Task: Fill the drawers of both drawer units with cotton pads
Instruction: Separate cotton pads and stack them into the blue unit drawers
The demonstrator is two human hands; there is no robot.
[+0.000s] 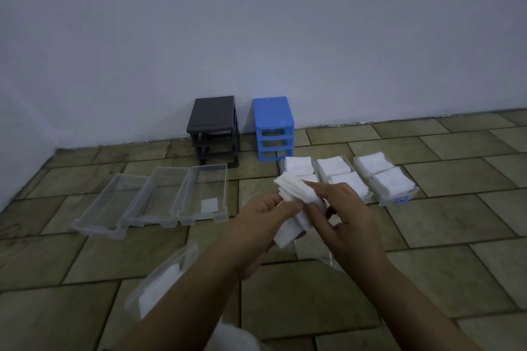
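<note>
Frame ctr | our left hand (265, 216) & right hand (342, 208) both pinched a cotton pads stack (296, 202), fingers curled round it | pads looked light, soft, prone to fan/slip — best held by stack edges, we judged | clear drawers (159, 196) mid-left mostly unfilled

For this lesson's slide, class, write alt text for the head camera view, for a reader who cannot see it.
Two hands, left hand and right hand, grip a stack of cotton pads above a tiled floor. Three empty drawers lie left, three filled drawers right, before black unit and blue unit.
</note>
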